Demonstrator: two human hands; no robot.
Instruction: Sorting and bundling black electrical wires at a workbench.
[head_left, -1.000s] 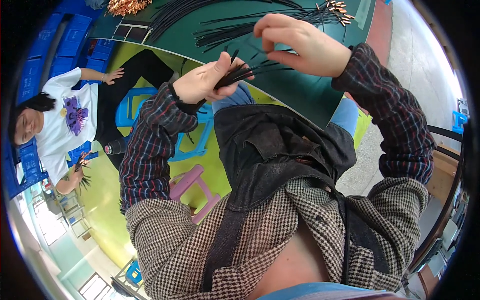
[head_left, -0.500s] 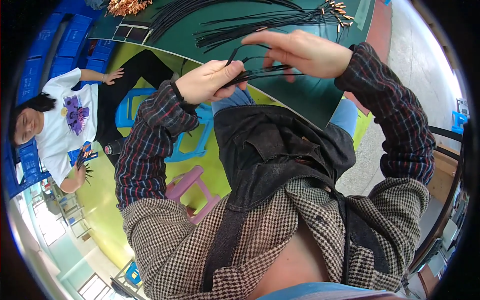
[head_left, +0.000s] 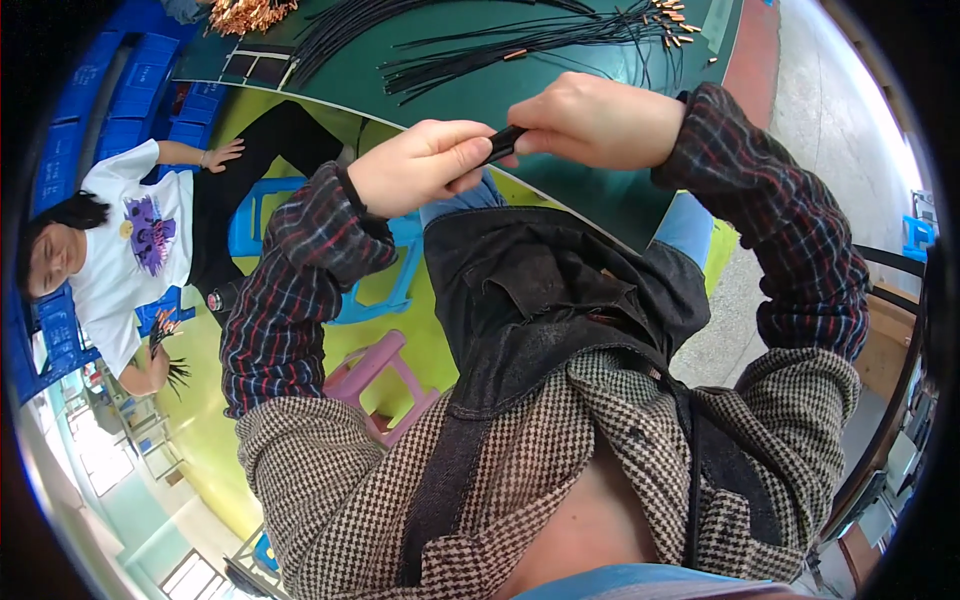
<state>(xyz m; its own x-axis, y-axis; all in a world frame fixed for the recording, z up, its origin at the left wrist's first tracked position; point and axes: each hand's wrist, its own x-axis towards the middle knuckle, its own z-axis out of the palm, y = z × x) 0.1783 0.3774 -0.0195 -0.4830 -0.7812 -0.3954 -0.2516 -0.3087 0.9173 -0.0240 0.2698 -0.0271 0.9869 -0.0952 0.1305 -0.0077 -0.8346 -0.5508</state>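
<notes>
Both hands close on one short black wire bundle over the table's near edge

The black wire bundle (head_left: 504,146) is held at the near edge of the green table (head_left: 610,195), its long axis running left to right and slanting so that the right end lies slightly farther away. Only a short stretch shows between the hands; both ends are hidden, so which end is which cannot be told.

The left hand (head_left: 420,168) grips the bundle's left part, thumb laid along it and fingers curled beneath. The right hand (head_left: 598,122) pinches the right part between thumb and bent fingers.

Two groups of black wires lie on the table beyond the hands. One is a loose sheaf (head_left: 470,66), pointing left to right, with copper-coloured tips at its far right end, too many to count surely. The other is a thick curved bundle (head_left: 345,38), arcing from near left toward far right. One copper-coloured heap (head_left: 250,14) sits at the far left.

On the left, one co-worker (head_left: 150,230) grasps one bunch of copper-tipped wires (head_left: 160,335). One pink stool (head_left: 380,372) stands near.
</notes>
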